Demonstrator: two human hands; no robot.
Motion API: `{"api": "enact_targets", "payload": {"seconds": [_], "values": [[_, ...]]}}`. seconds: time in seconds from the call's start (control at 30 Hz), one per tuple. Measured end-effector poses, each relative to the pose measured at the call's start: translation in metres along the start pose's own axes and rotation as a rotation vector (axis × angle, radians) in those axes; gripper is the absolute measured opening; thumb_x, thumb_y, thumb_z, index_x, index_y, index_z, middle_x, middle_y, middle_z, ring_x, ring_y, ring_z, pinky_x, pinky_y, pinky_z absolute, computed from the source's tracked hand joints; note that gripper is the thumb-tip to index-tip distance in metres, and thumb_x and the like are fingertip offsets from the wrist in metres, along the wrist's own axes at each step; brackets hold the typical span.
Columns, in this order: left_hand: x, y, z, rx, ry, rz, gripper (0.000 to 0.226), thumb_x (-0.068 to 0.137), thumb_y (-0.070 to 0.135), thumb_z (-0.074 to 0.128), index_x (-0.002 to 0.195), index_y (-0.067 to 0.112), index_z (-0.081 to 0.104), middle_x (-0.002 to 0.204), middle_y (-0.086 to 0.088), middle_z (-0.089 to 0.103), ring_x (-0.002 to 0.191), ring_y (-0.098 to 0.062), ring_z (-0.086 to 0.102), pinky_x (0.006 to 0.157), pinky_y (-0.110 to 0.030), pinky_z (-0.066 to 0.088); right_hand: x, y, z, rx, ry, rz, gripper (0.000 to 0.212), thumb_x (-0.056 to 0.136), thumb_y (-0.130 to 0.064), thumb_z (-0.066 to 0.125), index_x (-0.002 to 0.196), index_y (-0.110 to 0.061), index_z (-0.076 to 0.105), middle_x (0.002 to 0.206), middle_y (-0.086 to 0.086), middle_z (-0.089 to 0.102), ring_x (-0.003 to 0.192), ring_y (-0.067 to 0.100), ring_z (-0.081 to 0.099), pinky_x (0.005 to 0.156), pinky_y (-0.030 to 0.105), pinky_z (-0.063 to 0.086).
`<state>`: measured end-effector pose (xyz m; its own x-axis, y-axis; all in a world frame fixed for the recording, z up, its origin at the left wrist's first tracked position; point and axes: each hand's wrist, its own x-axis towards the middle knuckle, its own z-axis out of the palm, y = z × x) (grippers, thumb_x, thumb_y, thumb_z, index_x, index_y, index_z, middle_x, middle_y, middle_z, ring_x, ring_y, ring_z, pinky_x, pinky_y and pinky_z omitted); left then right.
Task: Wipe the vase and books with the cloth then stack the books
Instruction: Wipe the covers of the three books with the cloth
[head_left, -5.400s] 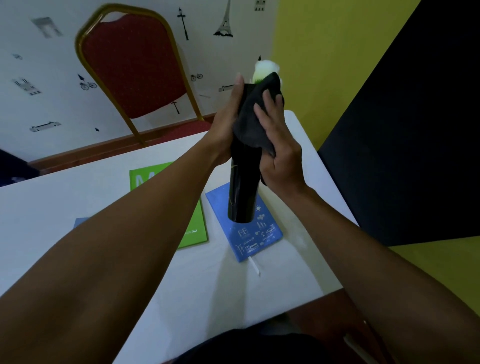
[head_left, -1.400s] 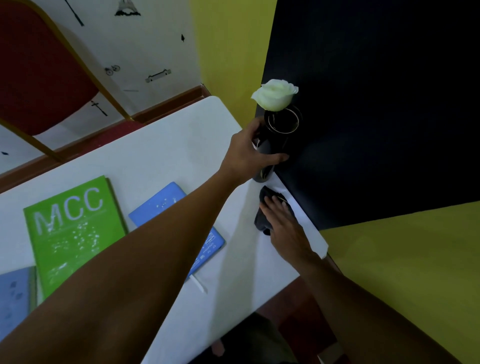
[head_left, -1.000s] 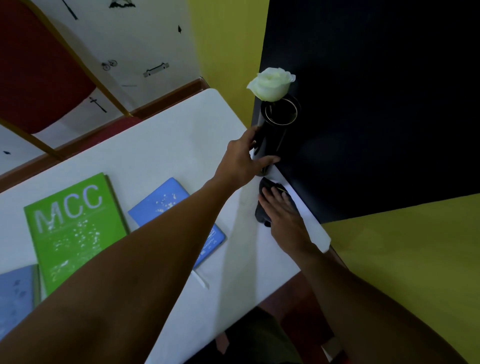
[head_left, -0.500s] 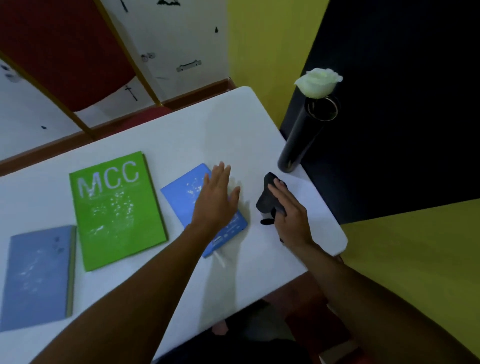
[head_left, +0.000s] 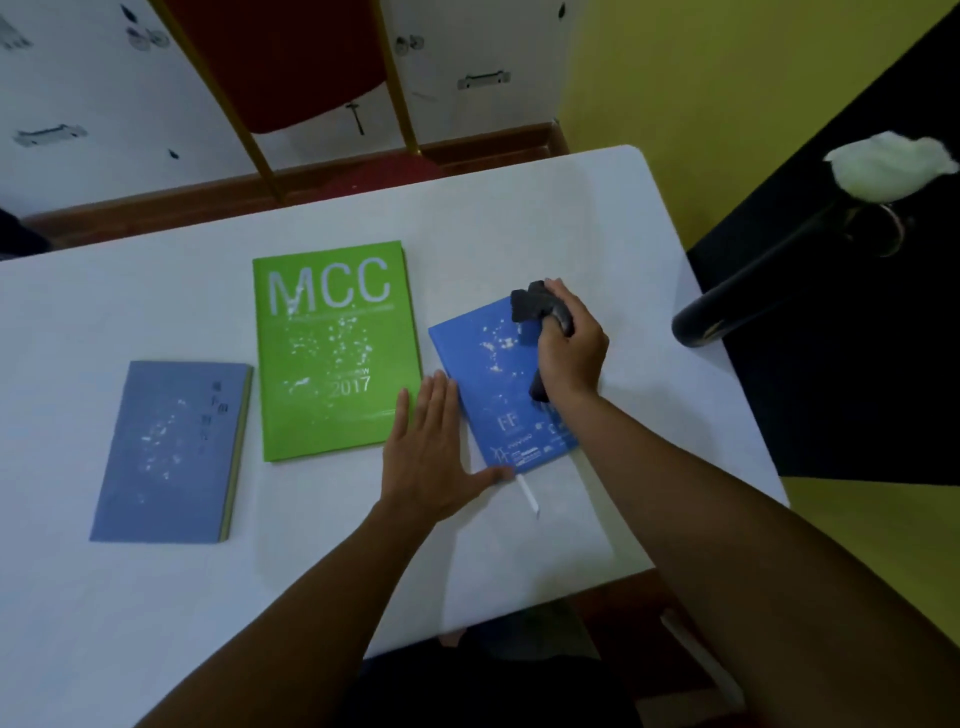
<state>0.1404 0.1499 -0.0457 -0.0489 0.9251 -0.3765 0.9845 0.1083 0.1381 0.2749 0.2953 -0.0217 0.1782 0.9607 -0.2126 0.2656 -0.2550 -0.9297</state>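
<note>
Three books lie flat on the white table: a grey-blue book at the left, a green book marked MCC in the middle, a bright blue book at the right. All carry white specks. My right hand grips the dark cloth and presses it on the blue book's far right part. My left hand lies flat with fingers spread on that book's near left edge. The black vase with a white rose stands at the table's right edge.
A red chair with a gold frame stands behind the table's far edge. A black panel rises just right of the table behind the vase. A white ribbon sticks out of the blue book's near end.
My left hand let go of the vase and came down onto the blue book. My right hand picked the cloth up off the table and carried it left onto the blue book.
</note>
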Motion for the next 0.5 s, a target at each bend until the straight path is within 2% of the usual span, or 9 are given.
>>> {"api": "enact_targets", "payload": {"seconds": [0.1,0.13,0.2,0.27,0.37,0.43,0.5], "values": [[0.003,-0.001,0.004,0.011,-0.011,0.003,0.134,0.07,0.101,0.015,0.162,0.004,-0.003,0.171,-0.012,-0.006,0.158,-0.025,-0.012,0.127,-0.053,-0.004,-0.004,0.002,0.024,-0.103,-0.1,-0.003,0.052,0.094,-0.008,0.05,0.14,-0.028,0.063,0.15,0.001,0.058,0.14,0.022,0.052,0.118,0.043,0.043],[0.003,-0.001,0.004,0.016,-0.008,0.006,0.133,0.071,0.101,0.015,0.162,0.005,-0.003,0.171,-0.012,-0.006,0.158,-0.025,-0.012,0.126,-0.054,-0.005,-0.005,0.005,0.031,-0.162,-0.144,-0.021,0.053,0.095,-0.015,0.05,0.145,-0.03,0.058,0.157,0.002,0.049,0.145,0.026,0.045,0.121,0.047,0.038],[0.004,-0.002,0.005,0.017,0.001,0.012,0.133,0.071,0.101,0.013,0.162,0.005,-0.002,0.171,-0.012,-0.006,0.158,-0.025,-0.012,0.126,-0.055,-0.006,-0.006,0.012,0.039,-0.303,-0.245,-0.068,0.054,0.103,-0.029,0.049,0.156,-0.027,0.043,0.17,0.004,0.026,0.159,0.028,0.017,0.13,0.046,0.014],[0.004,-0.002,0.005,0.014,0.003,0.015,0.133,0.071,0.101,0.012,0.162,0.005,-0.001,0.171,-0.012,-0.006,0.158,-0.025,-0.012,0.126,-0.055,-0.006,-0.007,0.023,0.04,-0.476,-0.33,-0.208,0.062,0.106,-0.042,0.044,0.161,-0.019,0.032,0.172,0.001,0.019,0.161,0.024,0.0,0.13,0.042,-0.002],[0.003,-0.002,0.005,0.008,0.005,0.014,0.133,0.071,0.101,0.012,0.162,0.004,0.001,0.171,-0.012,-0.005,0.158,-0.026,-0.01,0.126,-0.055,-0.005,-0.008,0.042,0.037,-0.666,-0.454,-0.455,0.062,0.107,-0.044,0.03,0.162,-0.014,0.028,0.171,0.002,0.023,0.161,0.027,0.004,0.131,0.05,0.001],[0.003,-0.001,0.005,0.025,-0.001,0.015,0.132,0.071,0.1,0.012,0.161,0.005,0.0,0.171,-0.012,-0.006,0.158,-0.026,-0.01,0.126,-0.055,-0.005,-0.007,0.05,0.035,-0.726,-0.523,-0.544,0.061,0.107,-0.04,0.022,0.162,-0.013,0.029,0.171,0.003,0.024,0.161,0.029,0.006,0.13,0.053,0.006],[0.003,0.0,0.004,0.042,-0.017,0.01,0.132,0.071,0.1,0.012,0.161,0.005,-0.003,0.17,-0.013,-0.008,0.157,-0.026,-0.012,0.126,-0.055,-0.007,-0.005,0.053,0.034,-0.759,-0.557,-0.585,0.058,0.108,-0.034,0.022,0.161,-0.012,0.03,0.171,0.004,0.023,0.161,0.031,0.006,0.13,0.054,0.007]]}}
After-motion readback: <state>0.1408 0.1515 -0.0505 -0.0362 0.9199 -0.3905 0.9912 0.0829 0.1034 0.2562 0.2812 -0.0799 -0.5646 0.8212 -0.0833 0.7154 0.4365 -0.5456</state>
